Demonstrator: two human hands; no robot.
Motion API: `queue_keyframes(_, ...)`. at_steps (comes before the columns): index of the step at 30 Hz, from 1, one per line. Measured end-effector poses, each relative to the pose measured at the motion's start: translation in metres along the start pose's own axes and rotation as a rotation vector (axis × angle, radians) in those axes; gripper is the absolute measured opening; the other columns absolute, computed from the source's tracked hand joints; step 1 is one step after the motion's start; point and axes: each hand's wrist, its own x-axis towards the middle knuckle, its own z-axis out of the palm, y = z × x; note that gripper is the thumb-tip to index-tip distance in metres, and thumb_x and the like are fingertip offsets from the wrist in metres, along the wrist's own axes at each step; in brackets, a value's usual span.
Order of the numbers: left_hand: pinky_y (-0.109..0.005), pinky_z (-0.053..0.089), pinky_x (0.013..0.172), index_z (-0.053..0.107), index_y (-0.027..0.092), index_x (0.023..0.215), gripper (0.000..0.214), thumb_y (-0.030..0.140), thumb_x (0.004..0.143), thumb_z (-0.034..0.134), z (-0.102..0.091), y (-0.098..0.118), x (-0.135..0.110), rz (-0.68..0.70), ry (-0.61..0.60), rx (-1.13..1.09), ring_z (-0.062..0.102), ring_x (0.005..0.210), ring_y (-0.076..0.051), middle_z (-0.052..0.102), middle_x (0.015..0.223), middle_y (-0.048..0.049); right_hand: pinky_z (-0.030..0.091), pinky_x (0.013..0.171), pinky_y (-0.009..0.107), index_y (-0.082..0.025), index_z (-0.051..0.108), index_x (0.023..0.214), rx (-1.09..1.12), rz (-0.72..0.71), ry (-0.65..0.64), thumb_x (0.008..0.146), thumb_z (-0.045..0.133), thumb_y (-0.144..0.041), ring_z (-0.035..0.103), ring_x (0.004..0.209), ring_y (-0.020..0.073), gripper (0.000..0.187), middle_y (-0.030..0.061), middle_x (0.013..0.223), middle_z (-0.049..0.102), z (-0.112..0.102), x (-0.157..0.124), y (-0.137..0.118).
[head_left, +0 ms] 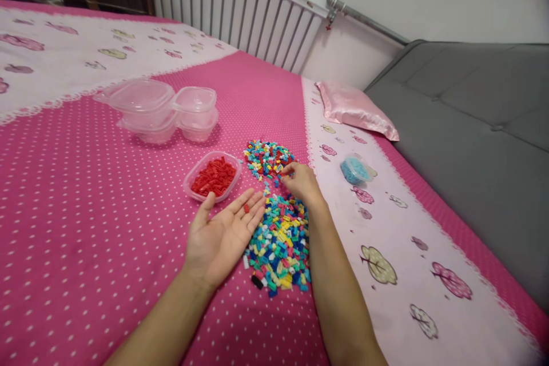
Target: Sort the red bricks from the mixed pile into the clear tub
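Observation:
My left hand (223, 237) lies palm up with its fingers stretched flat, and a small red toy brick (246, 208) rests loose on them. Just beyond it stands a clear plastic container (187, 187) filled with red bricks (214, 176). My right hand (300, 181) reaches to the near right edge of the far pile of mixed bricks (266, 155), its thumb and fingertips pinched together. What they hold, if anything, is too small to make out. A larger pile of multicoloured bricks (281, 240) spreads between my forearms, partly behind my left fingers.
Empty clear containers with lids (146, 100) are stacked at the back left. A container of light blue bricks (355, 170) stands to the right. A pink pillow (355, 111) lies near the grey headboard (463, 108). Behind the bed is a white radiator (249, 8).

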Motion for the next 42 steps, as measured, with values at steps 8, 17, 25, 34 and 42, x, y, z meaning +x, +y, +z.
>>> queue_keyframes(8, -0.04, 0.045, 0.102, 0.029, -0.004, 0.14, 0.074, 0.042, 0.086, 0.047, -0.001, 0.0, 0.0, 0.002, -0.023, 0.033, 0.049, 0.124, -0.032, 0.049, 0.134, -0.029, 0.05, 0.069, 0.027, -0.017, 0.062, 0.084, 0.465, -0.235, -0.089, 0.074, 0.06, -0.018, 0.063, 0.07, 0.0134, 0.011, 0.0025, 0.08, 0.068, -0.027, -0.02, -0.028)
queue_keyframes(17, -0.038, 0.046, 0.102, 0.031, -0.001, 0.14, 0.072, 0.043, 0.086, 0.046, -0.003, 0.0, 0.002, -0.002, -0.031, 0.016, 0.051, 0.124, -0.029, 0.054, 0.129, -0.0265, 0.05, 0.067, 0.023, -0.018, 0.063, 0.088, 0.528, -0.457, -0.316, 0.077, 0.057, -0.012, 0.062, 0.071, 0.0098, 0.014, 0.0001, 0.081, 0.068, -0.061, -0.056, -0.059)
queue_keyframes(25, -0.037, 0.048, 0.1, 0.033, -0.003, 0.138, 0.07, 0.043, 0.087, 0.046, -0.002, 0.001, 0.001, -0.008, -0.035, -0.016, 0.054, 0.121, -0.028, 0.056, 0.126, -0.0269, 0.052, 0.068, 0.025, -0.018, 0.065, 0.088, 0.493, -0.432, -0.331, 0.076, 0.06, -0.012, 0.065, 0.072, 0.0115, 0.015, 0.001, 0.081, 0.069, -0.061, -0.056, -0.057)
queue_keyframes(34, -0.038, 0.046, 0.102, 0.032, -0.003, 0.138, 0.071, 0.042, 0.086, 0.047, -0.001, 0.0, 0.0, -0.011, -0.055, -0.01, 0.049, 0.125, -0.03, 0.051, 0.131, -0.0287, 0.051, 0.066, 0.023, -0.018, 0.064, 0.084, 0.579, -0.451, -0.176, 0.077, 0.064, -0.019, 0.063, 0.07, 0.0098, 0.007, -0.0001, 0.08, 0.068, -0.065, -0.063, -0.067)
queue_keyframes(42, -0.04, 0.046, 0.102, 0.033, -0.006, 0.137, 0.073, 0.043, 0.085, 0.049, -0.002, 0.001, 0.0, 0.001, -0.038, -0.002, 0.049, 0.125, -0.034, 0.05, 0.131, -0.0305, 0.053, 0.074, 0.027, -0.017, 0.067, 0.089, 0.549, -0.37, -0.049, 0.079, 0.059, -0.017, 0.067, 0.078, 0.0135, 0.012, 0.0031, 0.087, 0.071, -0.056, -0.052, -0.058)
